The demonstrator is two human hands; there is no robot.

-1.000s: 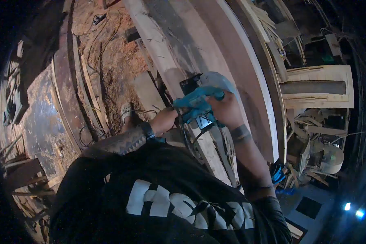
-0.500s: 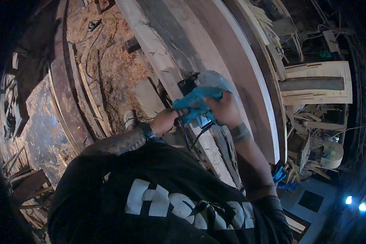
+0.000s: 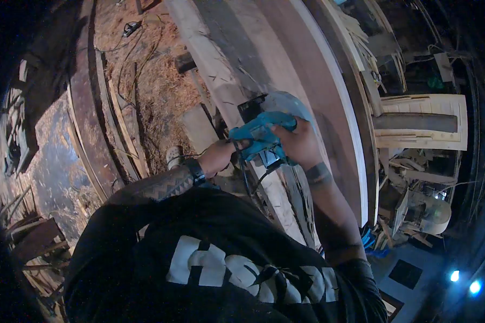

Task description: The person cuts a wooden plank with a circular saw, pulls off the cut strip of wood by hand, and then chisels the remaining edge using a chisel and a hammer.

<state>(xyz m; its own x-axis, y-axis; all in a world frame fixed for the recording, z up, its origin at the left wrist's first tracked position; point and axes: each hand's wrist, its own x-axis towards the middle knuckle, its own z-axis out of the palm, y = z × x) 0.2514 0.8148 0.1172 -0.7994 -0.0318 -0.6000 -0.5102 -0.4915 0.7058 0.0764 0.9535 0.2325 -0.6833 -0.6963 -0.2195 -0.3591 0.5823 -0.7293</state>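
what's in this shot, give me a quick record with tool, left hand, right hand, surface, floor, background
tool: teal power tool
left hand: bare hand, gripping the tool's left end
right hand: bare hand, gripping the tool's right end
surface: long wooden slab, under the tool
floor: reddish shavings
background: pale wooden panel, bright lights

Black short-sleeved cloth T-shirt, big blocky white print across front. Dark wristwatch or band, left wrist. Geometric triangle markings, left forearm. Dark band-like marking or wristband by right wrist, unclear which.
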